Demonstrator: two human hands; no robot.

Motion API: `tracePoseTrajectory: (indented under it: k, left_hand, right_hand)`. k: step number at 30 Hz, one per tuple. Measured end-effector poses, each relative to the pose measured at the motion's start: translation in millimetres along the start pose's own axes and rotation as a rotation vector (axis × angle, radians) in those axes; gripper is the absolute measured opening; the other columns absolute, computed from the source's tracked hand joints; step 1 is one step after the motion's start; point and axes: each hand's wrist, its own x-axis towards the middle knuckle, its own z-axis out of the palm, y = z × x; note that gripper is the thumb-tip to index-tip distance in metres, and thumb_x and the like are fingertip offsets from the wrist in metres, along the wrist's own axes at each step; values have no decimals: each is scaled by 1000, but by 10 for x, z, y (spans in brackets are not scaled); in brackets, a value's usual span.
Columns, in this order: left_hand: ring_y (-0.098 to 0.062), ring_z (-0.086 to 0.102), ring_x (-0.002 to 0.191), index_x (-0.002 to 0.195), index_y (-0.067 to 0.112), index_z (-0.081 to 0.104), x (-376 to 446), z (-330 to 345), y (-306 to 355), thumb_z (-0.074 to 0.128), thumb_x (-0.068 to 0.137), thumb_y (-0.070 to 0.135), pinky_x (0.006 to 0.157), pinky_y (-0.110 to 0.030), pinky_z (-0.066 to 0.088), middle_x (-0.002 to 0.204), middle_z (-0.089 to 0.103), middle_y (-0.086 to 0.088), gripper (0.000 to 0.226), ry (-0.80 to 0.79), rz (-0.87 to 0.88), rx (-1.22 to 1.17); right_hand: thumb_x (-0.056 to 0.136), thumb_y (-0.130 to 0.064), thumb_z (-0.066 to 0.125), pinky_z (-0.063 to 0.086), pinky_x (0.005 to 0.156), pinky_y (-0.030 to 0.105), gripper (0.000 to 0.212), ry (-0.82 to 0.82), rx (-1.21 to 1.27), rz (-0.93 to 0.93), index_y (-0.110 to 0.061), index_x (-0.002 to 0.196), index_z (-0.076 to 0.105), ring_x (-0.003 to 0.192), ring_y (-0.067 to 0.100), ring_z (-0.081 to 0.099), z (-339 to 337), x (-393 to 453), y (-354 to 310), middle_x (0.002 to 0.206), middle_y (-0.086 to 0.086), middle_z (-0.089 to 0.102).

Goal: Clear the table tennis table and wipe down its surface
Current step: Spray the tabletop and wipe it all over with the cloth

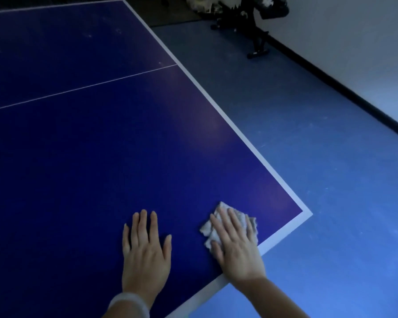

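The dark blue table tennis table (106,138) fills the left and middle of the head view, with white edge lines and a thin white centre line. Near its closest corner lies a crumpled grey-white cloth (208,229). My right hand (236,245) presses flat on the cloth with straight fingers, covering most of it. My left hand (145,251) rests flat on the bare table surface to the left of the cloth, fingers spread. A pale band sits on my left wrist. Faint smudges show on the far part of the table.
Blue floor (308,157) lies to the right of the table, bounded by a white wall with a black skirting. A black piece of exercise equipment (253,24) stands on the floor at the top, beside a dark mat.
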Motion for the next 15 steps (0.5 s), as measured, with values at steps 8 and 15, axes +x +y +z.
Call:
tracePoseTrajectory:
  k: [8,15]
  left_hand:
    - [-33,30,144,146,4,38,10,-4,4,23,96,50,117,-54,24,150,38,-20,70,29,7,-1]
    - [-36,41,136,139,1,48,31,-31,49,28,93,48,114,-54,29,144,45,-23,68,61,-35,-25]
  right_hand:
    - [93,-46,20,9,121,51,66,60,93,555,-18,151,37,150,24,19,-153,95,487,162,5,22]
    - [103,-46,18,20,114,58,56,-51,24,57,-23,150,40,147,22,26,-183,-121,881,160,-2,26]
